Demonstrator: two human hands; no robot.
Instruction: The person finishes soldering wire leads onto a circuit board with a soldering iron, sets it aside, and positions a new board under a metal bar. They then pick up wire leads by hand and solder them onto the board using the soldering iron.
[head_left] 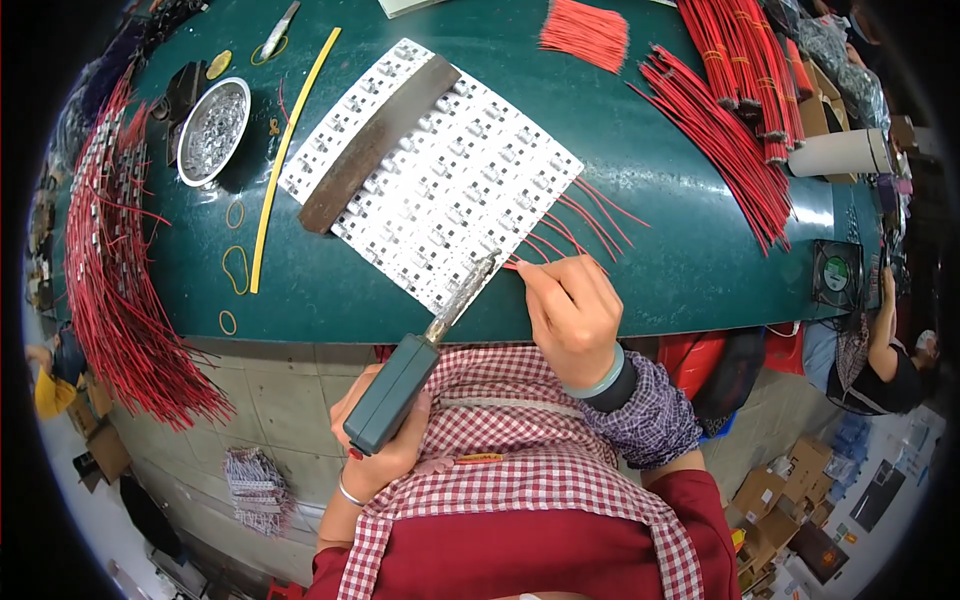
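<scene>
The green surface (700, 300) spans the upper half of the frame. At its centre lies the white panel (465, 205) of small circuit boards, tilted, its lowest corner towards the bottom of the frame. It looks thin, stiff and light, and is best taken by its edges, clear of the raised parts. Across its upper left rests 1 dark bar (380, 145), which seems heavy enough to steady it.

Below centre, the left hand (402, 450) has its fingers wrapped around the handle of the green soldering iron (392, 395); its tip reaches the panel's lower right edge. The tool looks rigid; only the handle seems safe to grip, as the metal shaft may be hot.

Right of the tip, the fingers of the right hand (577, 312) are narrowed to a pinch on 1 red wire (511, 265) at that edge. The wire should be very light, springy and slightly slippery, best pinched near its end.
</scene>
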